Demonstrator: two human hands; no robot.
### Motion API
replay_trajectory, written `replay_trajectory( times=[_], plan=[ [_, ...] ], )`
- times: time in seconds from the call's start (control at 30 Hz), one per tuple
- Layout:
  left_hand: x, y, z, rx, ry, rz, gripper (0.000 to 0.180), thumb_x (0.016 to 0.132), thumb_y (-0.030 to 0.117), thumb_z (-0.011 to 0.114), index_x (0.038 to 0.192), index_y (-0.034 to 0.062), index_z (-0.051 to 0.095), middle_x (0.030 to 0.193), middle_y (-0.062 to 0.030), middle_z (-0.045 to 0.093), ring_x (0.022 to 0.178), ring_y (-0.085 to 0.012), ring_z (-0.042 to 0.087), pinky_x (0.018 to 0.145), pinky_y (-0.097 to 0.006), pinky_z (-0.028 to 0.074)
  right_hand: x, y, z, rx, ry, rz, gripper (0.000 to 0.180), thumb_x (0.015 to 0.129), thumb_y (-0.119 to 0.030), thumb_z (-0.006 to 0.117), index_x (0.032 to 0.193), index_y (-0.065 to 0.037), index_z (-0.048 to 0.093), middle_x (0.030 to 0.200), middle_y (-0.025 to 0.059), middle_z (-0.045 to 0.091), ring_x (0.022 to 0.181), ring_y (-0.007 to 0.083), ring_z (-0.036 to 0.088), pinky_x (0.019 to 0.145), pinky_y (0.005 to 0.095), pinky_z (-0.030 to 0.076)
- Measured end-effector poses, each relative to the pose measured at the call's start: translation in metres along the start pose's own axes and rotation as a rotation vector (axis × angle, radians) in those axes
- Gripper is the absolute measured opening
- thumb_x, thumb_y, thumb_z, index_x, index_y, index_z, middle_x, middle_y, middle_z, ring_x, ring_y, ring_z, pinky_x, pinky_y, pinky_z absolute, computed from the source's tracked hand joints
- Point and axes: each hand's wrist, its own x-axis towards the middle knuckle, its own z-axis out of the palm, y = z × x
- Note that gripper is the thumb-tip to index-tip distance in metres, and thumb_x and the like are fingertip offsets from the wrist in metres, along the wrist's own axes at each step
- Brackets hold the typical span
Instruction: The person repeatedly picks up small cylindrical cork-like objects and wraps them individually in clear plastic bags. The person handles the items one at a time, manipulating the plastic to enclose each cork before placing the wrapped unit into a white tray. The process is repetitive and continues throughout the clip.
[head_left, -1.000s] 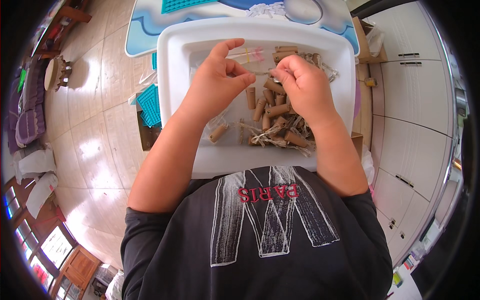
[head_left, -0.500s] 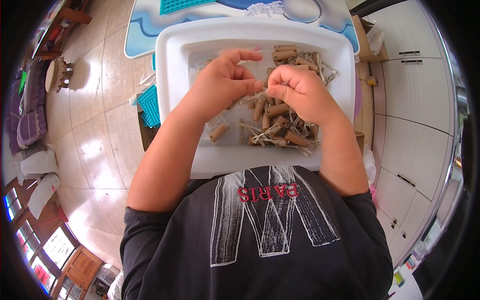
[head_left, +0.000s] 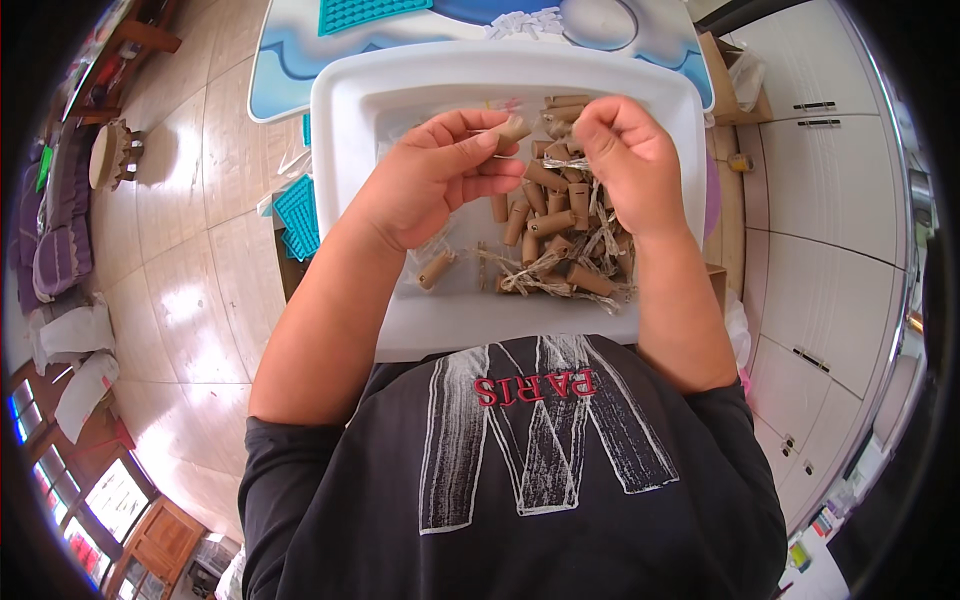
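Note:
My left hand (head_left: 430, 175) is over the left part of a white plastic tub (head_left: 337, 130). Thumb and fingers there pinch a brown cork-like cylinder (head_left: 513, 132), tilted up to the right. Across from it, my right hand (head_left: 640, 165) is raised with its fingers closed together; what they hold, if anything, is blurred and hidden. Beneath both hands lie several more brown cylinders (head_left: 551, 222), heaped in the tub's right side among bundles of thin, pale wire-like strands (head_left: 545, 265). One cylinder (head_left: 435, 268) sits apart near my left wrist, on clear plastic.
Behind the tub, a blue-and-white table (head_left: 290, 70) carries a teal ridged tray (head_left: 370, 12) and small white pieces (head_left: 525, 20). More teal trays (head_left: 297, 215) stand in a box on the left. White cabinets (head_left: 830, 180) line the right, near a cardboard box (head_left: 715, 80).
My hands have moved apart: the right went up and to the right, away from the left. The cylinder in my left fingers now shows plainly.

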Motion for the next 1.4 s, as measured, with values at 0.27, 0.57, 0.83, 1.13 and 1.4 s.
replay_trajectory(
  times=[0.27, 0.57, 0.83, 1.13, 1.4],
  plan=[
    [-0.004, -0.003, 0.008, 0.164, 0.104, 0.024, 0.020, 0.089, 0.008, 0.053, 0.108, 0.0017, 0.052, 0.103, -0.0077, 0.057, 0.089, -0.0161, 0.061, 0.078, -0.029, 0.053, -0.008, 0.001, 0.012, -0.471, -0.117, -0.083, 0.013, 0.079, -0.012, 0.067, 0.076, -0.004, 0.056, 0.058, -0.0008, 0.052, 0.051, 0.0051, 0.040, 0.047, 0.0229, 0.034],
    [-0.004, -0.008, 0.014, 0.258, 0.063, 0.213, 0.020, 0.087, 0.005, 0.057, 0.105, -0.0017, 0.053, 0.092, -0.0082, 0.061, 0.078, -0.0128, 0.062, 0.068, -0.023, 0.053, -0.008, 0.010, 0.019, -0.042, -0.106, 0.023, 0.019, 0.084, -0.007, 0.062, 0.099, 0.000, 0.052, 0.085, 0.0029, 0.059, 0.077, 0.0054, 0.052, 0.066, 0.0197, 0.043],
    [-0.006, -0.005, 0.023, 0.309, 0.098, 0.187, 0.023, 0.090, 0.011, 0.054, 0.109, -0.0010, 0.054, 0.096, -0.0090, 0.061, 0.079, -0.0146, 0.062, 0.069, -0.026, 0.053, -0.013, 0.010, 0.022, -0.185, -0.033, -0.109, 0.014, 0.088, -0.009, 0.057, 0.097, 0.000, 0.053, 0.075, -0.0006, 0.056, 0.066, 0.0039, 0.047, 0.058, 0.0185, 0.039],
    [-0.003, -0.012, 0.023, 0.396, 0.197, 0.241, 0.026, 0.092, 0.016, 0.051, 0.112, -0.0003, 0.053, 0.094, -0.0116, 0.062, 0.074, -0.0171, 0.064, 0.064, -0.027, 0.054, -0.008, 0.014, 0.021, -0.195, -0.006, -0.065, 0.013, 0.090, -0.014, 0.055, 0.094, -0.002, 0.052, 0.068, -0.0039, 0.049, 0.060, 0.0012, 0.038, 0.051, 0.0175, 0.032],
    [0.011, 0.021, -0.017, 0.923, 0.622, 0.388, 0.037, 0.094, 0.028, 0.040, 0.115, 0.0004, 0.052, 0.104, -0.0137, 0.059, 0.089, -0.0219, 0.061, 0.071, -0.031, 0.050, 0.005, 0.005, 0.011, 0.158, 0.232, -0.032, 0.016, 0.090, -0.016, 0.055, 0.096, -0.002, 0.050, 0.068, -0.0031, 0.048, 0.056, 0.0028, 0.039, 0.048, 0.0168, 0.033]
  ],
)
